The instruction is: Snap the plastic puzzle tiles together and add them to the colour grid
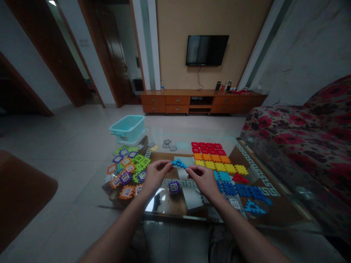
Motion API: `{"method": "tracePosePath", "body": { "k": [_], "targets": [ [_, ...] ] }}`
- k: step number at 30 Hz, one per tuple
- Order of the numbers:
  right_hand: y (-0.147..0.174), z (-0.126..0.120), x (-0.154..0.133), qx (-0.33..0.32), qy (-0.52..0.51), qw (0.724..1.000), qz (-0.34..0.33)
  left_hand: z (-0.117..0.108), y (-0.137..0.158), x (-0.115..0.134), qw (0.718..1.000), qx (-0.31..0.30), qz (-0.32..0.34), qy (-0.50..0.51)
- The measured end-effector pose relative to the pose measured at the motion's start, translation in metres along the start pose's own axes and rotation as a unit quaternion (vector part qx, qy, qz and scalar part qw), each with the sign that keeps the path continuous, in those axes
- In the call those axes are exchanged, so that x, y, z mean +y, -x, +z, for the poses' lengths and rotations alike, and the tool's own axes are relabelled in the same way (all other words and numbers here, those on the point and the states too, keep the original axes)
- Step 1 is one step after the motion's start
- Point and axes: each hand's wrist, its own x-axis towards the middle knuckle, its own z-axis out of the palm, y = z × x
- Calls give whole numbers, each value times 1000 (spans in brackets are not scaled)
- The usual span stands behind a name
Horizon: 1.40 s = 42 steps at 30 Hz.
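Between my two hands, above the glass table, a blue interlocking puzzle tile (179,164) is held by its two ends. The fingers of my left hand (159,173) pinch its left end, and those of my right hand (203,179) pinch its right end. Below it on the glass stands a purple block (174,187) with a white window pattern. Right of my right hand lie rows of tiles: red (208,148), orange (211,158), yellow (225,167) and dark blue (242,190). A blue triangular piece (254,207) rests near the front right.
Green tiles (141,163) and orange window tiles (127,191) lie in a pile at the table's left. A turquoise plastic bin (128,126) stands behind them. Grey tiles (166,143) lie at the far edge. A flowered sofa (296,120) is on the right.
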Motion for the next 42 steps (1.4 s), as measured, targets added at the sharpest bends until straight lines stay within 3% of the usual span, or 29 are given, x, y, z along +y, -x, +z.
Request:
{"method": "tracePosePath", "body": {
  "k": [29, 42],
  "targets": [
    [1, 0, -2, -14, 11, 1000, 9, 2, 3, 7, 1000, 10, -21, 11],
    [1, -2, -2, 15, 6, 1000, -10, 3, 5, 10, 996, -18, -78, 47]
  ]
}}
